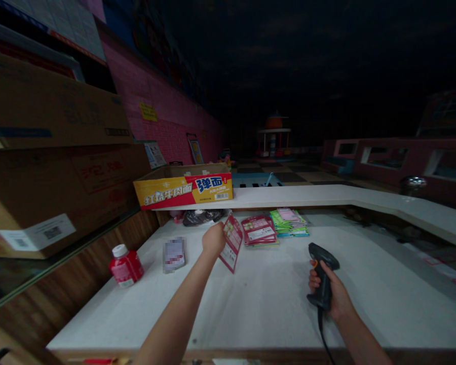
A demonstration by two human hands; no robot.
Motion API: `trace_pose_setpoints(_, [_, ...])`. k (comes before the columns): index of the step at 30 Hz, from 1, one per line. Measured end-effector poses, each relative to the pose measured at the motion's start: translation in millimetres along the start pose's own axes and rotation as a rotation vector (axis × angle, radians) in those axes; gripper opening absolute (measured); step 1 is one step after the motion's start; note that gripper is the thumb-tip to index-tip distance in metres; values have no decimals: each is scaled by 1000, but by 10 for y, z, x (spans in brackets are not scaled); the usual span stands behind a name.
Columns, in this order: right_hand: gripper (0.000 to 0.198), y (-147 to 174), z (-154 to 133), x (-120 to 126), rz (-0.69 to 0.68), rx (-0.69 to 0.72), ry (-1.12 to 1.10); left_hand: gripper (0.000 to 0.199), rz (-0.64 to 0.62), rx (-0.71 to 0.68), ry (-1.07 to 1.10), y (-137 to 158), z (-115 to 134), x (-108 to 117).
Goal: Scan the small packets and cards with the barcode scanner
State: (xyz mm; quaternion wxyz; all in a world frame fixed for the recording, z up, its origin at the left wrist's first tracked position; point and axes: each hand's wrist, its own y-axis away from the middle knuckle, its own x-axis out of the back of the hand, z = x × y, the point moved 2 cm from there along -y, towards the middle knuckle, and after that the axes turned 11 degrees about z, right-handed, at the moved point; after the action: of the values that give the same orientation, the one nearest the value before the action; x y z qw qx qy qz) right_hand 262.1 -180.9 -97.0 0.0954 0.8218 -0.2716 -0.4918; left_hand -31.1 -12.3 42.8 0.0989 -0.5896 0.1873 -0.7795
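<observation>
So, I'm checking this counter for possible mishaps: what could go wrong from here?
1. The cord of the black scanner in the right hand runs down to the front edge of the counter, so it might snag.
2. The red bottle stands near the counter's left edge; a wide swing of the left hand could knock it over.
3. The loose pile of red packets, close to the held packet, might slide apart if brushed.
</observation>
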Motion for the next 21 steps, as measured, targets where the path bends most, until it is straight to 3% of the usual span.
trace_pose_setpoints(6, [19,21,-2,-13,12,-21,-39,25,-3,-7,-30,34,38,71])
trace_pose_setpoints(14, [10,195,-13,-99,87,-22,23,17,115,129,110,134,-265,88])
trace_pose_setpoints(17, [18,319,10,-125,118,31,120,11,213,173,324,160,-388,-99])
trace_pose_setpoints(21, [43,586,78,-251,61,148,283,7,329,255,818,278,-418,-616])
